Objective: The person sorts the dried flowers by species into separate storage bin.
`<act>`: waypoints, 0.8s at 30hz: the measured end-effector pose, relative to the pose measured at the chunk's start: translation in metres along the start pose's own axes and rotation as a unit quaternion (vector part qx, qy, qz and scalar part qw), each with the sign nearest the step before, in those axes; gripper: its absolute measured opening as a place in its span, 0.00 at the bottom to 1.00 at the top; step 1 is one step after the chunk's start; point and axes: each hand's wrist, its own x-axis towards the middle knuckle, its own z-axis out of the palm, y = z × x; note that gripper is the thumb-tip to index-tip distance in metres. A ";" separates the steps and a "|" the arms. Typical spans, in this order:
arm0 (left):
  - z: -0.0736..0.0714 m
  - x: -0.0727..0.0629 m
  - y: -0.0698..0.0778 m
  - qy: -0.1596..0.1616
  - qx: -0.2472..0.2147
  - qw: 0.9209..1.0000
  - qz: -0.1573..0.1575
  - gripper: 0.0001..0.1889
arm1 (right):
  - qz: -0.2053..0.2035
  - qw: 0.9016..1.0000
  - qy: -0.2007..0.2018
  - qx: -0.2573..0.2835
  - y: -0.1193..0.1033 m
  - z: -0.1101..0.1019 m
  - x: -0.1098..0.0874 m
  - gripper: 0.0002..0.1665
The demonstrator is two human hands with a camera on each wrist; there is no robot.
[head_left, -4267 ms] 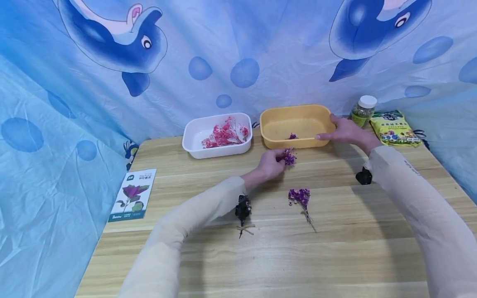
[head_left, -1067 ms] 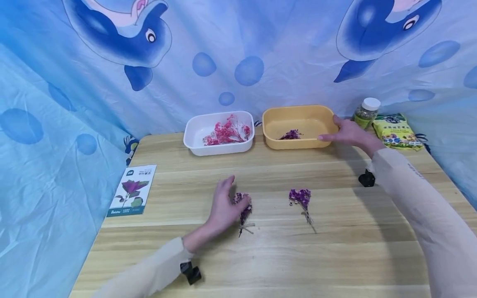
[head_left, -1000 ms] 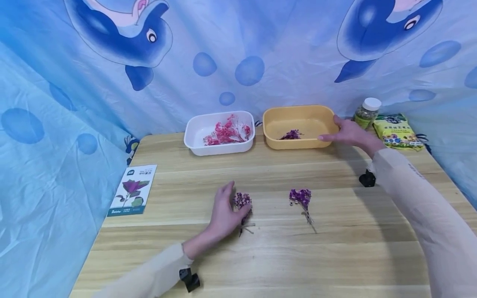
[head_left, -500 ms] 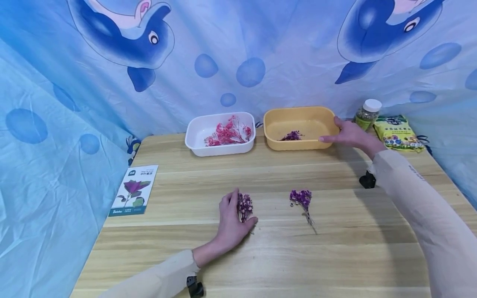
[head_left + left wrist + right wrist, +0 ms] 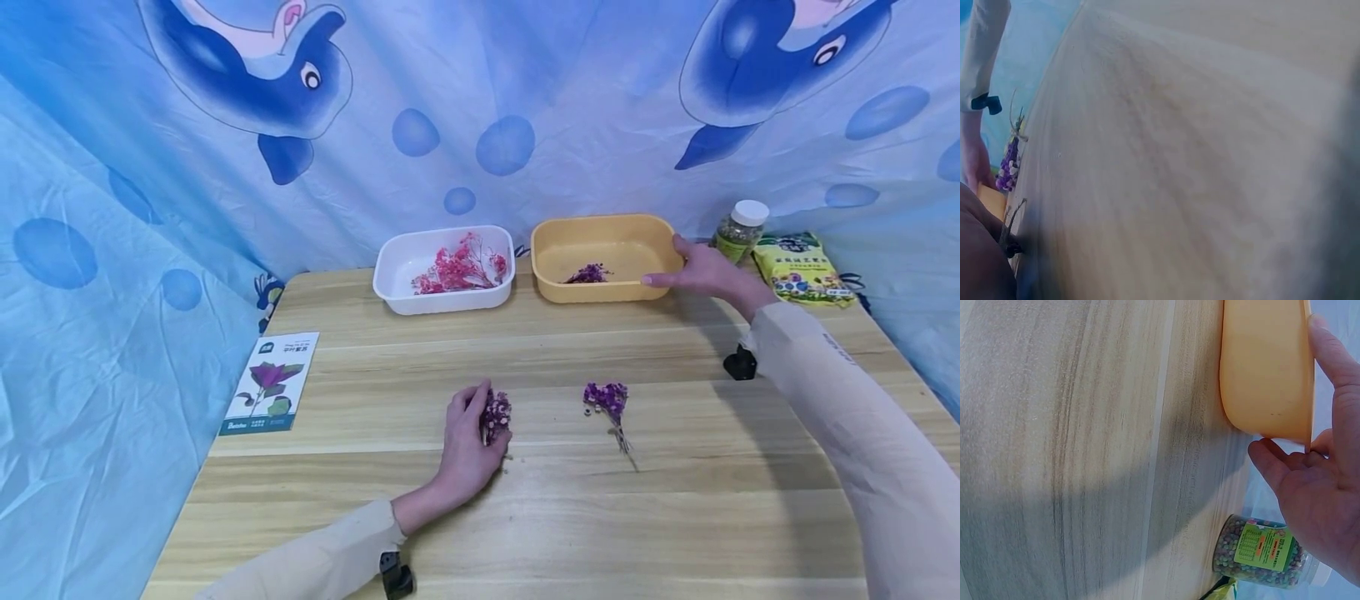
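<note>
In the head view my left hand [image 5: 471, 446] curls its fingers and thumb round a small bunch of dried purple flowers [image 5: 497, 417] low over the table; its tied stems are mostly hidden under the palm. The left wrist view shows a bit of twine [image 5: 1015, 219] by that hand. My right hand [image 5: 703, 268] grips the right end of a yellow tub [image 5: 600, 292], thumb on the front rim and fingers against the end wall. A few purple flowers [image 5: 590, 273] lie in the tub. Another tied purple bunch [image 5: 609, 404] lies on the table to the right of my left hand.
A white tub [image 5: 442, 304] with pink dried flowers [image 5: 459, 267] stands left of the yellow one. Behind my right hand are a lidded jar of pellets [image 5: 738, 232] and a yellow bag [image 5: 802, 268]. A flower-printed card [image 5: 270, 383] lies at the table's left edge.
My left hand left the front of the yellow tub, where it held purple flowers; more purple now shows inside. It came down to the left bunch and closed round it. The right hand stayed.
</note>
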 end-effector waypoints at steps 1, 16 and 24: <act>0.000 0.000 0.000 0.002 0.000 1.000 0.004 0.42 | 0.001 1.000 0.000 0.000 0.000 0.000 0.000 0.73; -0.008 0.011 -0.002 0.003 -0.042 0.998 0.046 0.31 | 0.000 1.000 0.000 -0.001 0.002 0.000 0.001 0.75; -0.015 0.024 -0.002 -0.088 -0.199 0.976 -0.019 0.33 | -0.001 1.000 0.002 -0.003 0.001 0.001 0.002 0.74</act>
